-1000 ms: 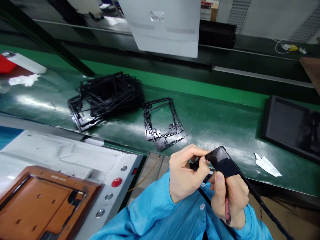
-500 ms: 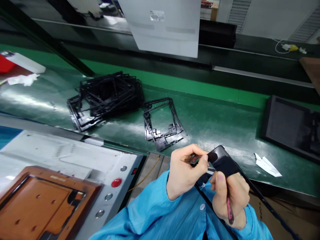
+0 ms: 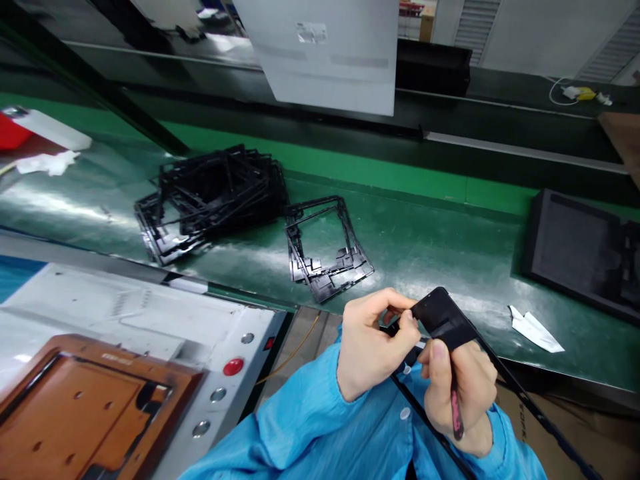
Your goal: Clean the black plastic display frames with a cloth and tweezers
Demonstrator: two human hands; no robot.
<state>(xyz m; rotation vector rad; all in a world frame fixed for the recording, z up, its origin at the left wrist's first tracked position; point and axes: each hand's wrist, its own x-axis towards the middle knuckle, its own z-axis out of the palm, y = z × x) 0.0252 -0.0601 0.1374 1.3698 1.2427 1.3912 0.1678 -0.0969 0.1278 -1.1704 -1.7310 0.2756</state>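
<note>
A black plastic frame [image 3: 444, 317] with a wide panel at its upper end and thin side rails is held over my lap, slightly tilted. My left hand [image 3: 377, 343] pinches the panel's left edge between thumb and fingers. Against the panel's lower side, my right hand [image 3: 463, 393] is closed with its thumb on top. Tucked in that hand is a slim pink-and-black tool, apparently tweezers [image 3: 457, 415]; the handle end points down and the tip is hidden by the fingers.
Black frames form a pile [image 3: 215, 193] on the green bench, with a few overlapping frames [image 3: 330, 280] beside it. A white scrap [image 3: 536, 331] and a black tray [image 3: 575, 253] lie right. At left stands a machine with a brown fixture [image 3: 75, 407] and a red button [image 3: 233, 367].
The panel has tilted a little, so its shiny reflection has faded. The tool's handle end has shifted slightly up and left. Both hands keep nearly the same place.
</note>
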